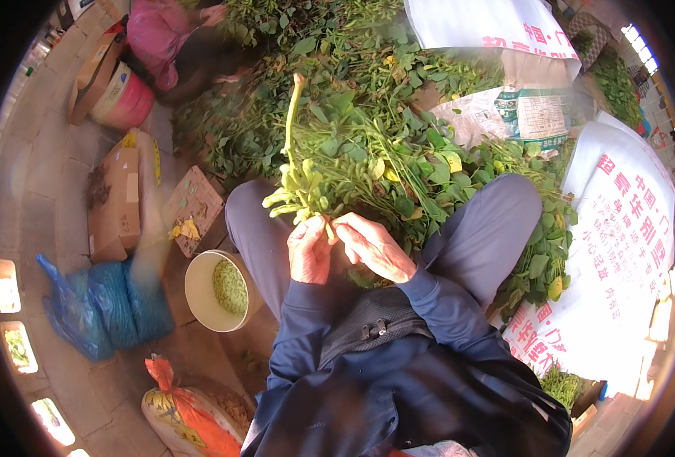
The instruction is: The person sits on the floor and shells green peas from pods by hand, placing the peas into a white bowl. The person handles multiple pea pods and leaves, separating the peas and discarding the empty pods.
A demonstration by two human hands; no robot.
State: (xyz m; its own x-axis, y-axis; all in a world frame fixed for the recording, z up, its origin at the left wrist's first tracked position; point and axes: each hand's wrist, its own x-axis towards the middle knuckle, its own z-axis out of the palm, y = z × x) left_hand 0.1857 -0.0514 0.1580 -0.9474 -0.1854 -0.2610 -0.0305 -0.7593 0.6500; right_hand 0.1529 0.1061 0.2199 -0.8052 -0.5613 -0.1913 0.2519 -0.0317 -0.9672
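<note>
Between my knees, my left hand (309,248) is closed on a green soybean stalk (293,123), whose bare stem points away from me. Plump green pods (302,191) cluster on it just beyond my fingers. The fingertips of my right hand (374,244) pinch a pod at the near end of the cluster, close beside my left fingers. To the left of my knee stands a pale bucket (194,291) with shelled green beans (230,287) inside. A heap of leafy soybean plants (371,137) lies in front of me.
Blue plastic bags (109,305), a cardboard box (121,200) and a red-and-white sack (191,414) sit on the left. Another person in a pink top (157,40) is at the upper left, near a pink bucket (123,100). Printed white sheets (617,245) cover the right side.
</note>
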